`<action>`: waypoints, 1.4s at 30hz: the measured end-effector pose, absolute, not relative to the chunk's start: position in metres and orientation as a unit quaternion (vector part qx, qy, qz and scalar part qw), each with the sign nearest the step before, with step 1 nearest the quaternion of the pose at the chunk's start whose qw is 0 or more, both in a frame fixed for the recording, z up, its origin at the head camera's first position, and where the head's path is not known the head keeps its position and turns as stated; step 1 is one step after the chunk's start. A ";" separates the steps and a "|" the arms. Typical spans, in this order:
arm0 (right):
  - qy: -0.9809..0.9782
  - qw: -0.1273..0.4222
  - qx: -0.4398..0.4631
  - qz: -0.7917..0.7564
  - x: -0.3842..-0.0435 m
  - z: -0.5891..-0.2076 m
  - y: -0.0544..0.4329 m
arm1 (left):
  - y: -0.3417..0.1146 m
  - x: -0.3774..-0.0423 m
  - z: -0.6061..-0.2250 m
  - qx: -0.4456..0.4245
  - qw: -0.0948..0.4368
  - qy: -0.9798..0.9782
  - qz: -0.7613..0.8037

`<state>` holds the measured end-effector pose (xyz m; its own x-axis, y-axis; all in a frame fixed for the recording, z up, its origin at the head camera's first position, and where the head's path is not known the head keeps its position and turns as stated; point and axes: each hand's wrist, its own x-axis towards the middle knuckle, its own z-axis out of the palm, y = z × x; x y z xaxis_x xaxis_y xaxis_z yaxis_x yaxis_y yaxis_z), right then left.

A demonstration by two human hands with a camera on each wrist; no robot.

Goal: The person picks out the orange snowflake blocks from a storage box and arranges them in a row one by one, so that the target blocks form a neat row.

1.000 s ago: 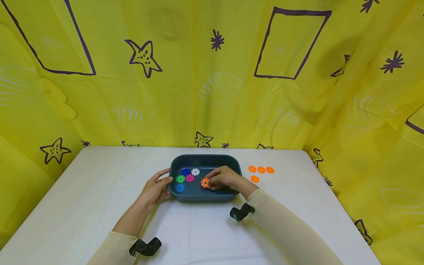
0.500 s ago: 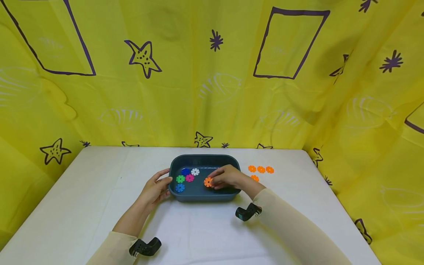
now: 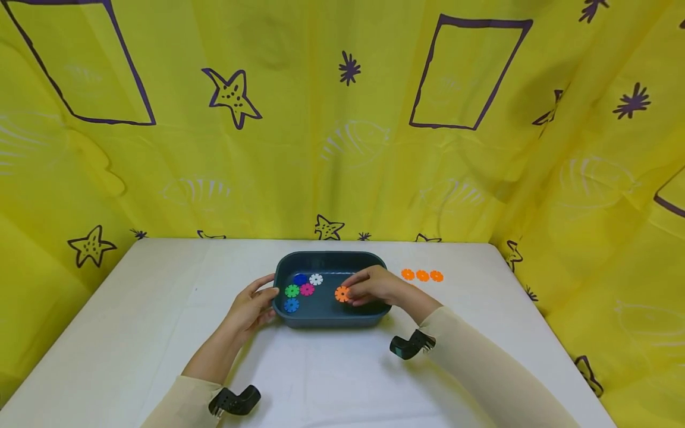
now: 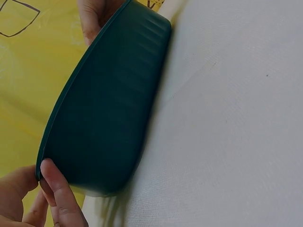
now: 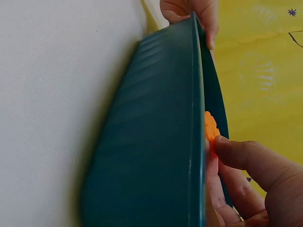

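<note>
A dark teal plastic basin [image 3: 332, 321] stands on the table. My left hand [image 3: 250, 307] grips its left rim, thumb on the edge and fingers against the outside wall. Over the basin's right half, my right hand [image 3: 377, 285] pinches an orange notched plastic disc [image 3: 341, 293] between thumb and fingers. In the right wrist view, the orange disc [image 5: 211, 126] shows layered edges and partly hides behind the near wall. At the basin's left lie a dark blue disc [image 3: 300, 279], a white disc [image 3: 316, 279], a green disc [image 3: 291, 290], a pink disc [image 3: 307, 289] and a light blue disc [image 3: 291, 305].
To the right of the basin, three orange discs [image 3: 423, 276] lie in a row on the white tablecloth [image 3: 134, 333]. Another below them is almost wholly hidden by the right wrist. A yellow patterned curtain [image 3: 289, 160] hangs behind and beside the table.
My right hand has moved slightly right inside the basin with the orange disc, and its wrist now covers the lower loose orange disc. The left hand has stayed at the rim.
</note>
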<state>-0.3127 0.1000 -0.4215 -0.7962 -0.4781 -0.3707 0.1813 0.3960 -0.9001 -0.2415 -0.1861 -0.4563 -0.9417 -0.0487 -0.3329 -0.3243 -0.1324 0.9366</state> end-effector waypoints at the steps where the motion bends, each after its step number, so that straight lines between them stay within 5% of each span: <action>1: 0.778 0.305 -0.098 -0.541 -0.312 -0.420 0.101 | -0.186 -0.241 -0.456 -0.143 0.094 0.651 0.739; 42: 0.765 0.297 -0.114 -0.560 -0.309 -0.402 0.164 | -0.184 -0.243 -0.452 -0.164 0.056 0.694 0.699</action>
